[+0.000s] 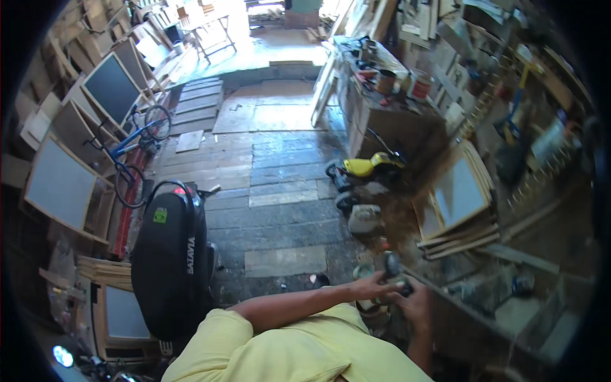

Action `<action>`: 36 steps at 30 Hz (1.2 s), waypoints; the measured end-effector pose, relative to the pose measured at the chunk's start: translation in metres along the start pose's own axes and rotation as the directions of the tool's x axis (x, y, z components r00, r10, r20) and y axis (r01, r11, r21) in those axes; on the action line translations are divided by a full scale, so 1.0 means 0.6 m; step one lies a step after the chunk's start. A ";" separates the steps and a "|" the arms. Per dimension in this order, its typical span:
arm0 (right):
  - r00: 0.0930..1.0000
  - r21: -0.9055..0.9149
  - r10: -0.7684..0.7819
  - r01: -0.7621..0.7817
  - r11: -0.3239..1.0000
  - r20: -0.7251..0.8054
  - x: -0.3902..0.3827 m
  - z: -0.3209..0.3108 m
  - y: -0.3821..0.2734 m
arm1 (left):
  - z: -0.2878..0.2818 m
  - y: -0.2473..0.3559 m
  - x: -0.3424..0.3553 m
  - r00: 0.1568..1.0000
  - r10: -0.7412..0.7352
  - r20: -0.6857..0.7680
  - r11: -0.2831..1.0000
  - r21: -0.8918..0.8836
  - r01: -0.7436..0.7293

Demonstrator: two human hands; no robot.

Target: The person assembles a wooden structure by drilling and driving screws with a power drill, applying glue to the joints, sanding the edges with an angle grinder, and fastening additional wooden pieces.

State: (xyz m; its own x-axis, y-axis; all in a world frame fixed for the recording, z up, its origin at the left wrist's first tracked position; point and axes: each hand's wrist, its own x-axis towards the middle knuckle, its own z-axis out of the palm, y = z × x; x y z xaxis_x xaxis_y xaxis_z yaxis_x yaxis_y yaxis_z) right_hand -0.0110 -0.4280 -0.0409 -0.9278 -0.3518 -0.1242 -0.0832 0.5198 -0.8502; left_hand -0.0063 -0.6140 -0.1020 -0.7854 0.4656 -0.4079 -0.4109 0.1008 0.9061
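Observation:
My left hand (368, 288) reaches across my body to the right, its fingers closed around a small dark tool with a grey metallic end (392, 262). My right hand (415, 304) is closed on the lower part of the same tool, close against the left. The tool's exact kind is too small and dim to make out. Just left of the hands stands a pale round container (364, 272), partly hidden by my left hand. Part of the tool is covered by my fingers.
A black-seated motorcycle (167, 254) stands at my left, with a blue bicycle (130, 146) beyond it. Ahead right are a yellow wheeled machine (366, 167) and a cluttered workbench (375, 108). Framed panels (455, 191) lean at the right, near a coiled hose (541, 178).

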 end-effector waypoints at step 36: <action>0.948 0.312 0.320 -0.303 0.900 -0.002 2.017 0.471 -0.116 | -2.030 0.258 0.714 0.851 -0.228 -0.474 0.959 0.042 0.280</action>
State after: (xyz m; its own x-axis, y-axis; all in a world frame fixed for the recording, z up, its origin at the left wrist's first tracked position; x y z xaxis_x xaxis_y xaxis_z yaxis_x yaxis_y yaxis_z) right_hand -1.0256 -1.1100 -0.2764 -0.9064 -0.1660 -0.3885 0.3197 0.3318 -0.8875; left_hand -0.9703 -1.4697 -0.2731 -0.7938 -0.0436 -0.6066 -0.5947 0.2642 0.7593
